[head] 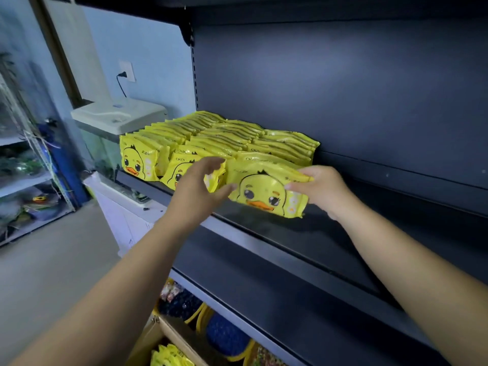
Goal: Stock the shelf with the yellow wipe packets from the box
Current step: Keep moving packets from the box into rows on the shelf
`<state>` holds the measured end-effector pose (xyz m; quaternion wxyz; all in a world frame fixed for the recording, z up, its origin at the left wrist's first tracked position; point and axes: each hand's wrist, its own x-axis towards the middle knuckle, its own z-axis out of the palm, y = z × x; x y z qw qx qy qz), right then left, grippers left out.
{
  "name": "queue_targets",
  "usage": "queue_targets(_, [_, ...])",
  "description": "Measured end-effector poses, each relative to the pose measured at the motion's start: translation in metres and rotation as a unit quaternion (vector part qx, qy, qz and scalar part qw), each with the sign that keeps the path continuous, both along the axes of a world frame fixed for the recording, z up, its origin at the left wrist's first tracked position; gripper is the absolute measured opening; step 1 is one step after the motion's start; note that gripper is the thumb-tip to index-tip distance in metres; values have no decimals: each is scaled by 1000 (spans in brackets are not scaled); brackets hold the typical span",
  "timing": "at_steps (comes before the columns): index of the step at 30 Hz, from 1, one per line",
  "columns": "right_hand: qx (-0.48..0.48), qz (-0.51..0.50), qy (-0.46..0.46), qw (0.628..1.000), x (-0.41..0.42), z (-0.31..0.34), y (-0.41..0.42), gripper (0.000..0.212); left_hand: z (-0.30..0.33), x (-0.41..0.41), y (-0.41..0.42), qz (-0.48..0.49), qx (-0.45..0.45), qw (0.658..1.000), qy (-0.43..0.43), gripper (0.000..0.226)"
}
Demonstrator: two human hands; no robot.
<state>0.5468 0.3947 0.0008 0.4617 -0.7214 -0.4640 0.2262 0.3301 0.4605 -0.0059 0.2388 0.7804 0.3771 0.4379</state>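
Observation:
Three rows of yellow duck-print wipe packets (211,138) stand on the dark shelf (330,241), at its left end. My right hand (320,188) grips the right edge of the front packet (264,191) of the right row, which stands tilted at the shelf's front. My left hand (200,186) hovers with spread, relaxed fingers at that packet's left edge, in front of the middle row. Whether it touches is unclear. A cardboard box (169,339) with more yellow packets (169,356) sits on the floor at the bottom.
The shelf's right part is bare dark metal. Below it, a lower shelf holds snack bags in yellow baskets (227,336). A fish tank with a white lid (118,114) stands left of the shelving on a white cabinet (124,212). A wire rack (31,180) stands far left.

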Motion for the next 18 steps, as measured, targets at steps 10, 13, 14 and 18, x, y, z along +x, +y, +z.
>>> queue_targets(10, [-23,-66,-96,993,8,-11,43,40,-107,13,1,15,-71,965,254,77])
queue_targets(13, [-19,-71,-128,989,2,-19,57,35,-112,17,-1,9,-97,966,238,56])
queue_targets(14, [-24,-75,-137,987,0,-23,62,39,-113,17,0,9,-101,965,241,53])
queue_targets(18, [-32,-84,-166,982,-3,-29,66,47,-113,17,3,7,-116,961,251,52])
